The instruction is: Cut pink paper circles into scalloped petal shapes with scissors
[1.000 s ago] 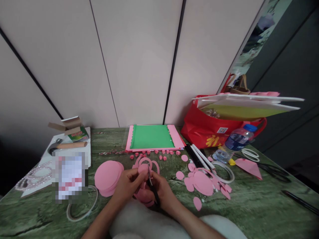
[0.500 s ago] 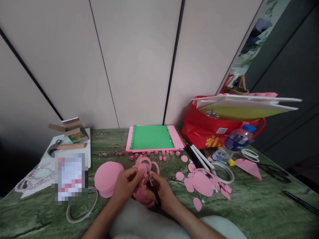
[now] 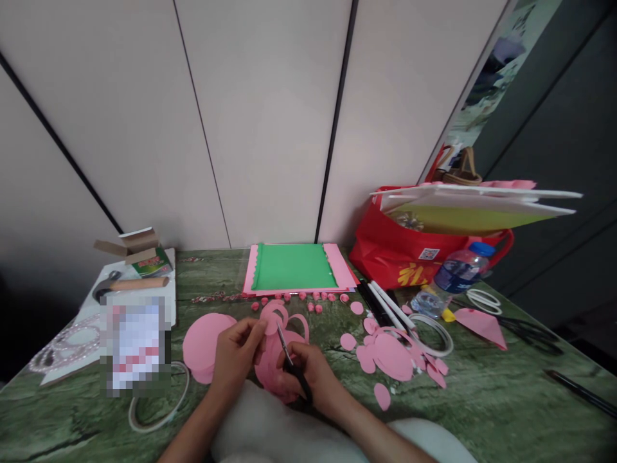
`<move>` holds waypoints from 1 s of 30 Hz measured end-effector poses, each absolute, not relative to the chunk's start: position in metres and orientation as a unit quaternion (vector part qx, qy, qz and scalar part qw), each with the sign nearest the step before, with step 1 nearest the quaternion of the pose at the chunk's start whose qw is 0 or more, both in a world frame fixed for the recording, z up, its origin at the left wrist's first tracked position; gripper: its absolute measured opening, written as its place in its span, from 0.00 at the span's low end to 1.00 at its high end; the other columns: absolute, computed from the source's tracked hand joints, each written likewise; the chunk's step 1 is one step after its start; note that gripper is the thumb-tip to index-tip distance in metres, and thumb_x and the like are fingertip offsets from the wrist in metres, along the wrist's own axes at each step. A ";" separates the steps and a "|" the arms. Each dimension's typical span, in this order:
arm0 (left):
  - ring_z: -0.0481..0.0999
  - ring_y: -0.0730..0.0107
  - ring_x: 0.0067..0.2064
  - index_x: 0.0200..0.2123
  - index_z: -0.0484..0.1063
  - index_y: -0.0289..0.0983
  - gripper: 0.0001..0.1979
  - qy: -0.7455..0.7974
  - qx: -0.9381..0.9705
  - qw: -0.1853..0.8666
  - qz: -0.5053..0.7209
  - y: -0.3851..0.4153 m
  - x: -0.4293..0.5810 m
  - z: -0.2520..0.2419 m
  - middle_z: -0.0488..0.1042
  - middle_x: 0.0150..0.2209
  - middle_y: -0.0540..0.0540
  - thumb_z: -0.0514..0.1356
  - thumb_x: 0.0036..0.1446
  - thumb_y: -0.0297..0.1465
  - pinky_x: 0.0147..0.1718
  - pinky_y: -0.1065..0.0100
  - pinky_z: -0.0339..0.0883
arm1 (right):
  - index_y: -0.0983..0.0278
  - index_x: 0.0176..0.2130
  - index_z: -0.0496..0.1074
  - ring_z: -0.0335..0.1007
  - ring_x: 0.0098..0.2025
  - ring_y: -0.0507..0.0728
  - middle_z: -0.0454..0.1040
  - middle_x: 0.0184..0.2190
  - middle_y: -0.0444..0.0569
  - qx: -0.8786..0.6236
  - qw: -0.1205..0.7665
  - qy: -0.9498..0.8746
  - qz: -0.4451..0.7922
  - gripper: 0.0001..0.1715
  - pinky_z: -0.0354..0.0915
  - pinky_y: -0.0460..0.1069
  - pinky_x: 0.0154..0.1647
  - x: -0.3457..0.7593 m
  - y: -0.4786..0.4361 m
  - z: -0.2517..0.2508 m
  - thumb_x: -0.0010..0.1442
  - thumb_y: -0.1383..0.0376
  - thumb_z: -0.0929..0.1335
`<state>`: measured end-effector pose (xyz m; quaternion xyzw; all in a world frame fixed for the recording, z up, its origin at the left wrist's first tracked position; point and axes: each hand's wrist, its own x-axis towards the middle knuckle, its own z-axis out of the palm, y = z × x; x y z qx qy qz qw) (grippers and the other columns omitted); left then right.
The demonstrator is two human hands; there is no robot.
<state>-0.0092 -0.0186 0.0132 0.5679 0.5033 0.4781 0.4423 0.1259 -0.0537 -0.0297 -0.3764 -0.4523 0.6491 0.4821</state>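
Note:
My right hand (image 3: 311, 375) is closed around black-handled scissors (image 3: 297, 373), whose blades point up and left. A piece of pink paper (image 3: 270, 323) is pinched between the thumb and fingers of my left hand (image 3: 241, 350). The scissor tips are close to this paper; whether they touch it I cannot tell. Pink paper strips and curls (image 3: 270, 370) lie under and between my hands. Just left of my left hand is a stack of pink paper circles (image 3: 205, 344). A row of small pink paper rolls (image 3: 303, 296) sits beyond my hands.
Green paper (image 3: 294, 265) lies on pink sheets at the back. Pink cut-outs (image 3: 393, 355), white pens (image 3: 389, 303), a tape roll (image 3: 434, 334), a bottle (image 3: 456, 276) and a red bag (image 3: 385, 247) stand to the right. A hammer (image 3: 137, 283) and another tape roll (image 3: 161, 424) are left.
My left hand has shifted slightly left with the pink paper, away from my right hand. The scissor blades show more clearly between the two hands.

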 end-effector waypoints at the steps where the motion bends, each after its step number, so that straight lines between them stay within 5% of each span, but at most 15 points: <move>1: 0.56 0.80 0.13 0.17 0.64 0.36 0.17 0.504 0.566 0.442 0.480 -0.018 -0.009 0.013 0.61 0.12 0.56 0.57 0.50 0.41 0.12 0.76 0.49 | 0.64 0.24 0.65 0.57 0.12 0.47 0.63 0.11 0.35 -0.381 0.485 -0.448 0.647 0.17 0.54 0.42 0.12 0.126 -0.053 -0.029 0.36 0.62 0.75; 20: 0.55 0.79 0.15 0.15 0.66 0.35 0.17 0.481 0.660 0.465 0.342 -0.018 -0.007 0.014 0.59 0.12 0.55 0.57 0.48 0.40 0.14 0.75 0.46 | 0.62 0.31 0.65 0.58 0.19 0.48 0.67 0.20 0.38 -0.369 0.495 -0.474 0.628 0.24 0.53 0.42 0.18 0.129 -0.048 -0.043 0.35 0.62 0.77; 30: 0.54 0.80 0.14 0.15 0.62 0.36 0.18 0.483 0.626 0.481 0.378 -0.013 -0.008 0.011 0.58 0.12 0.56 0.59 0.48 0.41 0.13 0.76 0.45 | 0.64 0.22 0.65 0.56 0.18 0.47 0.64 0.16 0.38 -0.377 0.471 -0.486 0.632 0.18 0.52 0.41 0.16 0.136 -0.045 -0.031 0.34 0.62 0.75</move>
